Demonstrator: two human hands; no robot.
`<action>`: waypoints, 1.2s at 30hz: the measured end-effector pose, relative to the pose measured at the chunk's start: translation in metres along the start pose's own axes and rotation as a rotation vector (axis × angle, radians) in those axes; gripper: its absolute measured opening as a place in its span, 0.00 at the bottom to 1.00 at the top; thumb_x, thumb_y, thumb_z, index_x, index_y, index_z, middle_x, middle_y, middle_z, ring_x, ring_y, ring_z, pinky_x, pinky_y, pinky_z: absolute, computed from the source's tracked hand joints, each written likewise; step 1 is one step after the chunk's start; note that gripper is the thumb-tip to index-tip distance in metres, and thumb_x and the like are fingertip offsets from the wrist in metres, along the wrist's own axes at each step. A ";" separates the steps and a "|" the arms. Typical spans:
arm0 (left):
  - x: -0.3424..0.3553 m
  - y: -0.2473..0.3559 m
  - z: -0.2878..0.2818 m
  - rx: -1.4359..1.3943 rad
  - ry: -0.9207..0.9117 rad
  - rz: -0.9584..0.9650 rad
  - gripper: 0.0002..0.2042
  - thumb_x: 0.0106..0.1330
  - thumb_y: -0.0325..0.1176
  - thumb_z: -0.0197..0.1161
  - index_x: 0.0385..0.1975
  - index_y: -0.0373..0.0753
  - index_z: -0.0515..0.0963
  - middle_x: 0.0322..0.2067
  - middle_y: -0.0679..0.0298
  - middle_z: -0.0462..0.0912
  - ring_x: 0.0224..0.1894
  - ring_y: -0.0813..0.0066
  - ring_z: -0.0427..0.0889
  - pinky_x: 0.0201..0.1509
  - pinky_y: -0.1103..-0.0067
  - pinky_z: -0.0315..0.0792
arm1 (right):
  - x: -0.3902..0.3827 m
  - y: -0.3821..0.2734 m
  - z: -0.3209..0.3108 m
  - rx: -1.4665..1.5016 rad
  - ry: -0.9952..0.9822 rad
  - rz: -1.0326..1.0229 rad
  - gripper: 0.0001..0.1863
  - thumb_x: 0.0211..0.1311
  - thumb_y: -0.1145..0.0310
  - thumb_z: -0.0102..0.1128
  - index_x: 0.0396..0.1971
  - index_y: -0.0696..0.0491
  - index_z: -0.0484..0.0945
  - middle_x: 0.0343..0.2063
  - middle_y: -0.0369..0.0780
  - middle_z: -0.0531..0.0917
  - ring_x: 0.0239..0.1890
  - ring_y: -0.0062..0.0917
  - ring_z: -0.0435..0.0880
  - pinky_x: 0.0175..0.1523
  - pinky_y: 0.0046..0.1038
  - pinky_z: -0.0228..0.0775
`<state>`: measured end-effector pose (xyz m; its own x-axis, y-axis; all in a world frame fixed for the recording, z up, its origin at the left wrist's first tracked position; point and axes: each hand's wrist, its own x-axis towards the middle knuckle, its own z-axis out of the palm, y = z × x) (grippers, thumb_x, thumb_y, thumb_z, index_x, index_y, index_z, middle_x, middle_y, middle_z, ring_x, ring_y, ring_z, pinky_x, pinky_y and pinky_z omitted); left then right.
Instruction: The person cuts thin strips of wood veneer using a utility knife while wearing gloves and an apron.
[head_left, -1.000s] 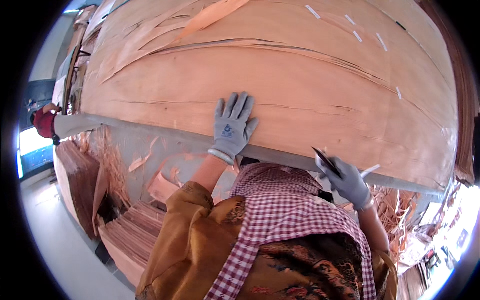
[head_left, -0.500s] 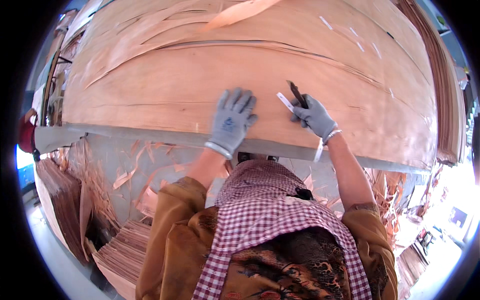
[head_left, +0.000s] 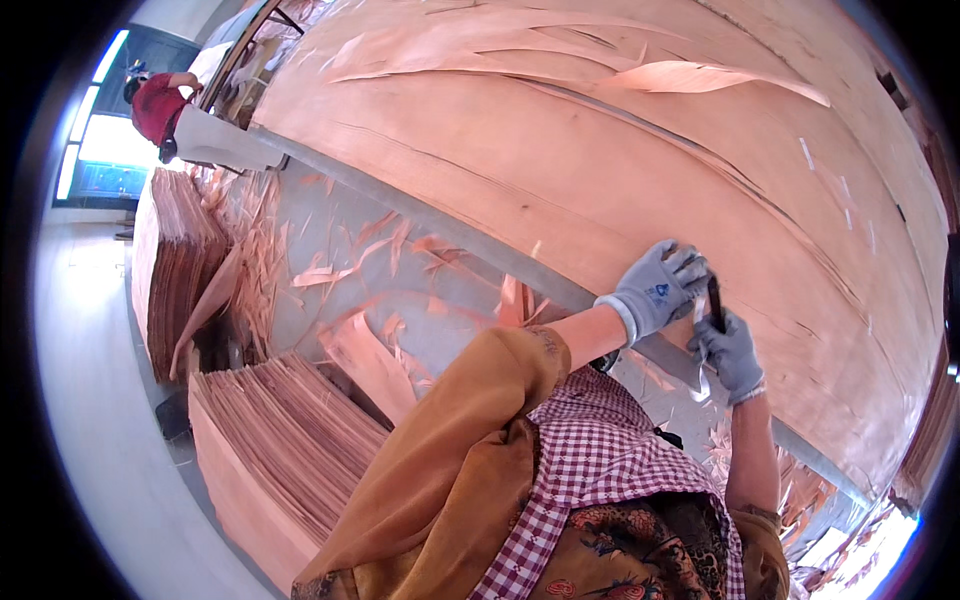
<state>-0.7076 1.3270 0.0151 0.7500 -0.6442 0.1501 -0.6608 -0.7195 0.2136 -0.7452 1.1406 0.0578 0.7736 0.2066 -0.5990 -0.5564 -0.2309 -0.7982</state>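
A large peach veneer sheet [head_left: 560,170] with long splits and short white tape strips lies on the table [head_left: 420,220]. On its near edge, my left hand [head_left: 660,287] in a grey glove has bent, closed fingers at the top of a white tape strip; whatever they grip is hidden. My right hand [head_left: 728,355], also gloved, is closed on a dark-handled blade [head_left: 715,305], with the white strip [head_left: 700,330] alongside, dangling past the table edge. Both hands are close together.
Stacked veneer [head_left: 275,440] stands below left, another pile [head_left: 180,270] behind it. Torn scraps [head_left: 360,355] litter the grey floor under the table edge. A person in red [head_left: 158,105] works at the far left. A loose curled veneer piece [head_left: 715,80] lies on the sheet.
My view has swung leftward. My left hand, earlier spread flat on the veneer, now has curled fingers and has met my right hand, which holds the blade upright.
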 end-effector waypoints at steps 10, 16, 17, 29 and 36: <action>-0.108 -0.086 -0.051 -0.155 0.147 -0.159 0.24 0.61 0.43 0.55 0.57 0.43 0.71 0.63 0.59 0.65 0.67 0.57 0.59 0.71 0.62 0.49 | -0.005 -0.055 0.080 -0.294 -0.013 -0.280 0.09 0.65 0.68 0.53 0.38 0.58 0.74 0.22 0.37 0.80 0.21 0.16 0.76 0.28 0.22 0.68; -0.207 -0.204 -0.095 0.191 0.159 -0.427 0.26 0.63 0.45 0.55 0.59 0.39 0.69 0.62 0.60 0.66 0.67 0.60 0.59 0.71 0.61 0.47 | 0.060 -0.100 0.177 -0.299 0.021 -0.255 0.14 0.64 0.63 0.53 0.41 0.58 0.75 0.20 0.40 0.80 0.20 0.19 0.77 0.26 0.23 0.68; -0.212 -0.216 -0.093 0.185 0.131 -0.409 0.27 0.63 0.46 0.55 0.59 0.40 0.68 0.62 0.60 0.66 0.67 0.60 0.58 0.71 0.60 0.46 | 0.074 -0.109 0.195 -0.224 0.003 -0.223 0.14 0.64 0.64 0.53 0.42 0.59 0.75 0.21 0.40 0.80 0.20 0.18 0.77 0.26 0.22 0.68; -0.220 -0.262 -0.092 -0.008 0.070 -0.268 0.26 0.62 0.46 0.55 0.60 0.42 0.68 0.62 0.61 0.67 0.66 0.63 0.62 0.70 0.60 0.48 | 0.180 -0.133 0.295 -0.059 -0.042 -0.062 0.12 0.60 0.70 0.54 0.42 0.59 0.72 0.23 0.40 0.80 0.19 0.15 0.74 0.23 0.18 0.66; -0.180 -0.274 -0.086 -0.028 0.068 -0.128 0.23 0.62 0.42 0.55 0.57 0.44 0.71 0.59 0.61 0.71 0.63 0.64 0.66 0.68 0.63 0.53 | 0.171 -0.124 0.290 -0.221 0.103 -0.088 0.11 0.58 0.69 0.57 0.36 0.60 0.70 0.20 0.42 0.80 0.18 0.25 0.78 0.25 0.26 0.69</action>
<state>-0.6590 1.6623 0.0130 0.8291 -0.5277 0.1847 -0.5590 -0.7867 0.2620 -0.6318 1.4802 0.0360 0.8493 0.1403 -0.5089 -0.4140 -0.4211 -0.8070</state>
